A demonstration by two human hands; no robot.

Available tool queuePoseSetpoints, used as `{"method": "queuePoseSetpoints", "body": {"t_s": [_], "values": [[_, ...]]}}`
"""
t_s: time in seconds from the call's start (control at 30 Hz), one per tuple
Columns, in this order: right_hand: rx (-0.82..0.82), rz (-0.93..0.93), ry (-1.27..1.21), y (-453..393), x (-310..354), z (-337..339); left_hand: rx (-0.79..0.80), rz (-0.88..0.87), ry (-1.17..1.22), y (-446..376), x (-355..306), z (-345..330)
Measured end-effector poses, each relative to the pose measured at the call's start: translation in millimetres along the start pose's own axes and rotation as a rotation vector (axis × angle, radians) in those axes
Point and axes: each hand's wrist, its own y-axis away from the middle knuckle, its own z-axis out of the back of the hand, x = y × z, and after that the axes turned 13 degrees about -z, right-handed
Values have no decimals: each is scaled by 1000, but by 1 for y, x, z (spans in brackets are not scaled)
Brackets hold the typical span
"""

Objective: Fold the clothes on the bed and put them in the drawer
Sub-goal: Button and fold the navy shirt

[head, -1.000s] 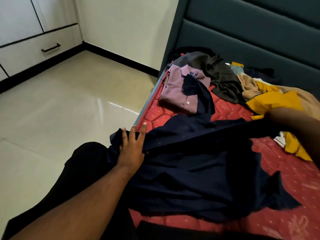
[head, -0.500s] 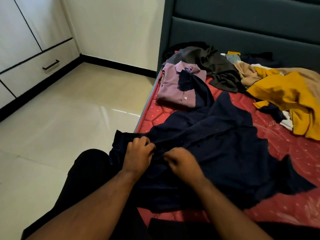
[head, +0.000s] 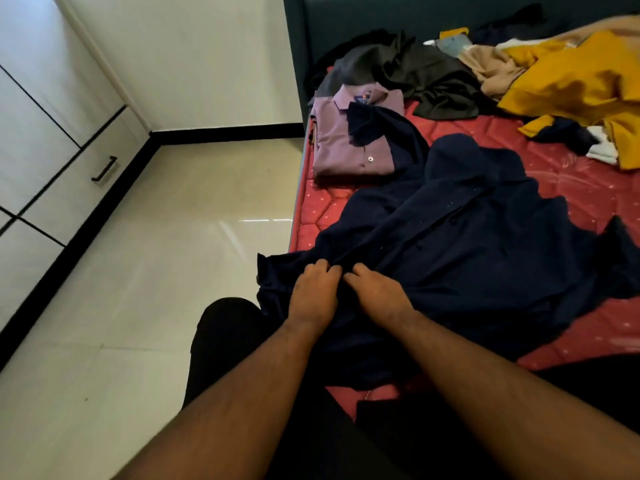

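Presently: navy shirt (head: 467, 244), long axis running from near edge toward far right. Left hand (head: 313, 294) and right hand (head: 377, 294) side by side, apparently pinching its placket.

Both bare forearms reach forward from the bottom of the view onto the navy shirt (head: 467, 244); the left hand (head: 313, 294) lies at the shirt's near left edge, fingers curled into a grip on the cloth; the right hand (head: 379, 294) sits just beside it, knuckles up, fingers likewise curled and pinching the same fold; the fingertips of the two nearly touch.
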Motion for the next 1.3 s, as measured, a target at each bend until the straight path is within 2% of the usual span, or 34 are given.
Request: {"method": "queuePoseSetpoints", "body": {"t_s": [0.13,0.2,0.27,0.33,0.47,0.6,0.73,0.83,0.97,1.13,1.3], "values": [[-293,162,105,7,-3,1,11,68,-36,-3,2,7],[-280,247,30,16,-11,6,68,85,-48,-1,1,12],[-173,247,-62,22,-24,15,36,133,17,4,-2,18],[-145,266,-133,29,-36,25,-16,172,81,13,-8,22],[-258,436,-200,50,-48,39,-56,127,178,26,-25,24],[-236,339,-453,69,-62,35,-133,98,273,20,-35,21],[-299,228,-632,62,-70,49,-337,178,641,11,-41,23],[-328,231,-660,59,-70,56,-302,152,800,10,-42,24],[-246,342,-560,56,-70,55,-232,74,890,11,-42,24],[-247,299,-633,51,-78,59,-216,30,998,10,-47,25],[-297,275,-662,47,-78,56,-140,91,1188,8,-46,25]]}}
